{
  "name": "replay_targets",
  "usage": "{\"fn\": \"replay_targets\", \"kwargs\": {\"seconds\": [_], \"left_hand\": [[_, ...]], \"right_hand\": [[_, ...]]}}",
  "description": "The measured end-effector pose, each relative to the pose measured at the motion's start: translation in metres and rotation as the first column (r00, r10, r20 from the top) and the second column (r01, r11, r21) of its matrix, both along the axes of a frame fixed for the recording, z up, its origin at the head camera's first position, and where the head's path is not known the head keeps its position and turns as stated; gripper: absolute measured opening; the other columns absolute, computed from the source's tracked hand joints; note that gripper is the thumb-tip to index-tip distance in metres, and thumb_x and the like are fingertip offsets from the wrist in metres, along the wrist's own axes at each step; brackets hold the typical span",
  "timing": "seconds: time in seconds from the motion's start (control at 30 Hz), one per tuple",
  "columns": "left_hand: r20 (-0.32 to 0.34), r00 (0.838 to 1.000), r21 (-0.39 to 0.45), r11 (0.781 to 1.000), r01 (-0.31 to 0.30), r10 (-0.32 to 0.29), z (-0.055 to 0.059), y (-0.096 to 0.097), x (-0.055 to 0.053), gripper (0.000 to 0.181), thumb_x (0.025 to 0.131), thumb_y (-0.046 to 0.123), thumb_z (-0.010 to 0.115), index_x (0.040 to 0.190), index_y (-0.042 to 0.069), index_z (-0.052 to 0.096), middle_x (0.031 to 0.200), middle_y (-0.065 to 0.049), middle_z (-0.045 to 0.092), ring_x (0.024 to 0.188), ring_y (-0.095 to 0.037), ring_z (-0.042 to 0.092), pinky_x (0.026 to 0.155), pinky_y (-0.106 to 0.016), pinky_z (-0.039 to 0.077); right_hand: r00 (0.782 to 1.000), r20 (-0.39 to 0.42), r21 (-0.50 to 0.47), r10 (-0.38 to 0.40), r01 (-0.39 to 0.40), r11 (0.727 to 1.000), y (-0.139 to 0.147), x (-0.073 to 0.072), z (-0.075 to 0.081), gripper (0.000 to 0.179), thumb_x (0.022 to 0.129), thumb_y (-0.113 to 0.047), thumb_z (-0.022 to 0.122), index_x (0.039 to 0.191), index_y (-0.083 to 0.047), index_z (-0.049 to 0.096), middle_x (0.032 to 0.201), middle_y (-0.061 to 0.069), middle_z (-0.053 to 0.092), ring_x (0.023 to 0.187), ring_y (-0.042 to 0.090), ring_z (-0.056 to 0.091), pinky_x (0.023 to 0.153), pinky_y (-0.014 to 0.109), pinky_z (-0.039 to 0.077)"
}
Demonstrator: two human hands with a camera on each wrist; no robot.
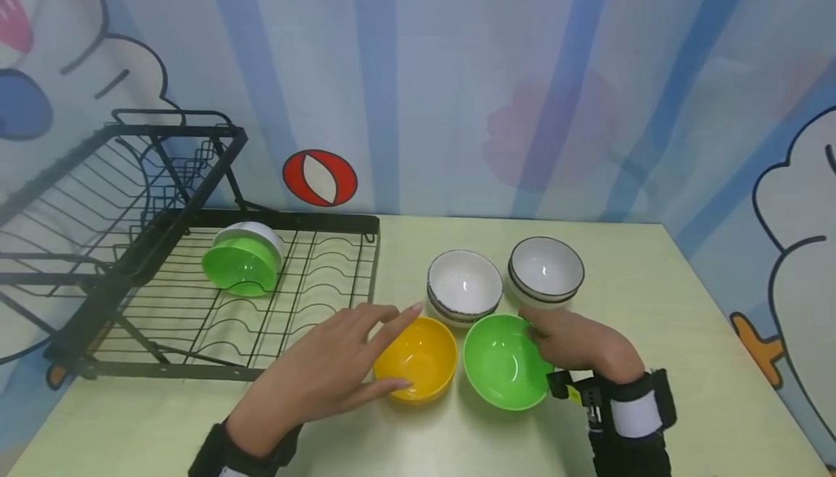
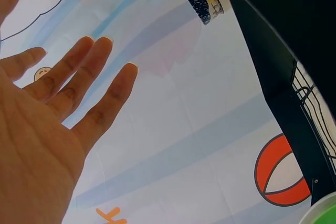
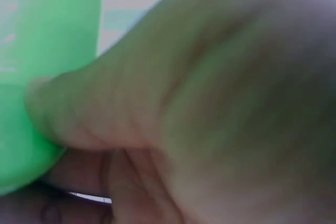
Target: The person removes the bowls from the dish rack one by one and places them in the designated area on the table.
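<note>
My right hand [image 1: 578, 340] pinches the right rim of a green bowl [image 1: 506, 372]. In the right wrist view, the thumb presses the side of the green bowl [image 3: 52, 35], with curled fingers below it. My left hand [image 1: 333, 368] reaches over the left side of a yellow bowl [image 1: 418, 361], thumb and fingers apart. The left wrist view shows the left hand [image 2: 58, 114] with spread, mostly straight fingers and nothing in them. Whether its fingertips touch the yellow bowl I cannot tell. Both bowls stand upright side by side on the table.
Two stacks of dark-rimmed white bowls, one left [image 1: 465, 284] and one right [image 1: 546, 270], stand behind the coloured ones. A black dish rack [image 1: 375, 266] on the left holds a tilted green bowl [image 1: 242, 266] with a white bowl [image 1: 264, 231] behind it. A patterned curtain [image 1: 431, 99] backs the table.
</note>
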State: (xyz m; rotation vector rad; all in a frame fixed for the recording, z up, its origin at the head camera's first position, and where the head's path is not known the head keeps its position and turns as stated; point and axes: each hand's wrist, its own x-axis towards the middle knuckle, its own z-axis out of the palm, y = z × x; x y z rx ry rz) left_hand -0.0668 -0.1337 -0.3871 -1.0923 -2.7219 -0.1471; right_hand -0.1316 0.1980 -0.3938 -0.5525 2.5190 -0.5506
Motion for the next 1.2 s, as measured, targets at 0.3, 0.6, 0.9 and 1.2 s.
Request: {"fn": "replay_targets", "kwargs": {"seconds": [0.3,0.6,0.9,1.2], "left_hand": [[-0.018,1.000,0.003,1.000,0.004,-0.004,0.001,-0.002,0.000,0.080,0.094,0.059,0.056,0.158,0.026,0.023,0.132,-0.005,0.057,0.110,-0.019,0.060,0.090,-0.036,0.057],[0.004,1.000,-0.004,1.000,-0.011,0.011,0.001,-0.003,0.000,0.078,0.094,0.058,0.057,0.158,0.028,0.024,0.135,-0.006,0.056,0.111,-0.021,0.060,0.091,-0.038,0.057],[0.006,1.000,-0.039,0.999,-0.012,0.013,0.001,-0.004,-0.001,0.071,0.094,0.056,0.059,0.154,0.029,0.033,0.135,-0.006,0.057,0.111,-0.020,0.060,0.091,-0.037,0.057],[-0.016,1.000,-0.048,0.999,0.010,-0.011,0.002,-0.005,-0.003,0.065,0.093,0.053,0.061,0.150,0.028,0.042,0.134,-0.005,0.057,0.114,-0.020,0.059,0.093,-0.037,0.057]], "right_hand": [[1.000,0.014,-0.004,-0.013,0.013,1.000,-0.003,0.000,-0.001,0.027,0.096,-0.003,0.046,0.121,-0.005,0.056,0.092,0.003,0.059,0.084,0.017,0.054,0.074,0.035,0.049],[0.997,0.053,0.011,-0.048,0.047,0.999,-0.002,-0.003,-0.004,0.032,0.096,-0.002,0.045,0.127,-0.004,0.054,0.096,0.005,0.060,0.085,0.018,0.055,0.073,0.035,0.050],[0.998,0.053,-0.009,-0.034,0.035,0.999,-0.002,-0.003,-0.008,0.014,0.097,-0.002,0.045,0.105,-0.009,0.054,0.083,0.004,0.052,0.076,0.017,0.052,0.065,0.031,0.044],[0.996,0.071,-0.014,-0.044,0.046,0.999,-0.003,-0.005,-0.010,0.014,0.097,-0.002,0.045,0.106,-0.008,0.054,0.086,0.005,0.054,0.079,0.018,0.053,0.066,0.031,0.045]]}}
